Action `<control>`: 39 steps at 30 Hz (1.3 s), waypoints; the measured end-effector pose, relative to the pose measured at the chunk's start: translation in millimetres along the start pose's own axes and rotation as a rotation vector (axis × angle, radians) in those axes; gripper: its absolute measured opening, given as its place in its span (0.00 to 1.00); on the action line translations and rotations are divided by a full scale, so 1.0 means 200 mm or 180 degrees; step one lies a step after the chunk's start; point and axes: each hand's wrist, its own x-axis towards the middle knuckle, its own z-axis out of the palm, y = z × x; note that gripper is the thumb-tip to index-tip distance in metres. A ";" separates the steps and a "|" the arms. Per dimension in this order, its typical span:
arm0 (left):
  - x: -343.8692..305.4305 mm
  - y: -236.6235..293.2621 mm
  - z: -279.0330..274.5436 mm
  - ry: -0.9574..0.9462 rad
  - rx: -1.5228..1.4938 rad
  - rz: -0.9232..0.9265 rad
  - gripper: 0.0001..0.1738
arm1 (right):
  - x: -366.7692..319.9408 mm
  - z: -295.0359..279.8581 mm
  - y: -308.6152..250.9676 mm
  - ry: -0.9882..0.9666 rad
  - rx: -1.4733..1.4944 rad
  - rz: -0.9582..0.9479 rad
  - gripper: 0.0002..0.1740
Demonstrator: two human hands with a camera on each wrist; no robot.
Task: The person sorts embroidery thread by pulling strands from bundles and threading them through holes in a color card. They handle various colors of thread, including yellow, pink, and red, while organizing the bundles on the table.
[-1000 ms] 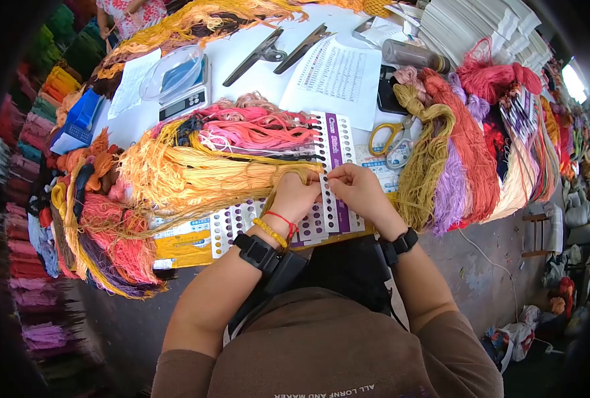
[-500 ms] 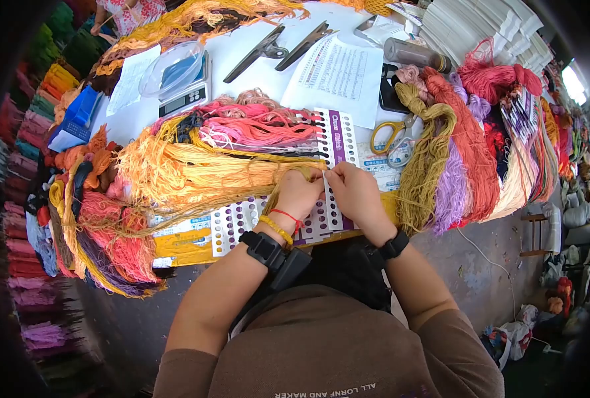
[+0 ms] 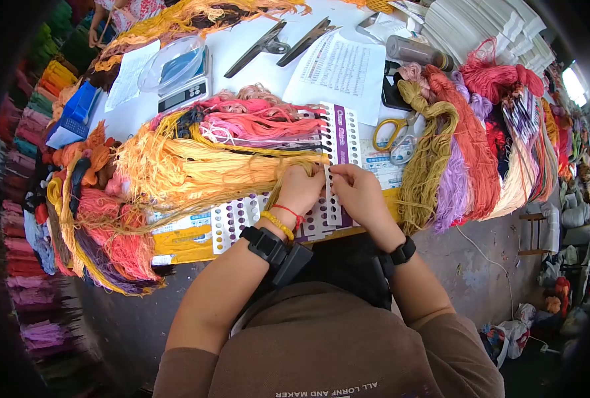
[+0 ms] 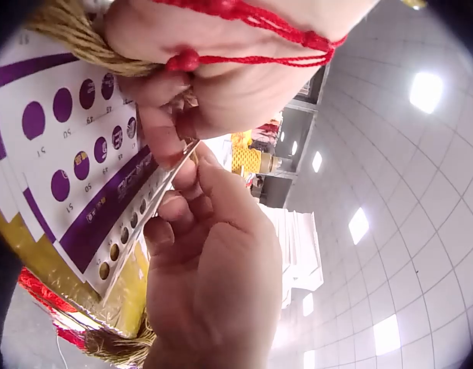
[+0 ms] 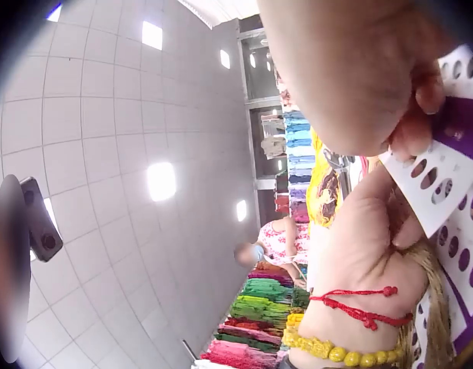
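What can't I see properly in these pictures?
Left hand, right wrist view: some fingertips hidden behind the punched card.
Printed sheet, head view: writing too small to read.
Scale, head view: display too small to read.
Other person, head view: head cut off by top edge.

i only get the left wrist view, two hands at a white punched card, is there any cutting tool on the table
Observer: Yes, the head view shows scissors lying between the white punched card and an olive skein.
Operator: ok and what's on the far part of the table
Observer: Two metal clips lie on the white table, beyond the pink and orange threads.
Operator: anyone else around
Observer: Yes, the right wrist view shows another person in a floral top.
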 end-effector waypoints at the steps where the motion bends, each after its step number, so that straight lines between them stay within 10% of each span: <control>1: 0.01 -0.02 0.01 -0.0020 -0.0245 -0.0024 0.10 | 0.00 -0.01 -0.02 -0.0047 0.0161 0.0109 0.11; 21: -0.04 0.02 -0.08 -0.0329 -0.0497 0.0018 0.08 | -0.01 -0.02 -0.04 0.0085 -0.0382 -0.0053 0.10; 30: -0.20 0.13 -0.25 -0.0993 -0.2893 -0.0669 0.15 | -0.01 0.02 0.05 0.0215 -0.0790 -0.0478 0.08; 39: -0.15 0.07 -0.13 -0.1102 -0.2094 -0.0790 0.19 | -0.13 0.10 -0.01 0.0532 -0.0509 -0.0935 0.11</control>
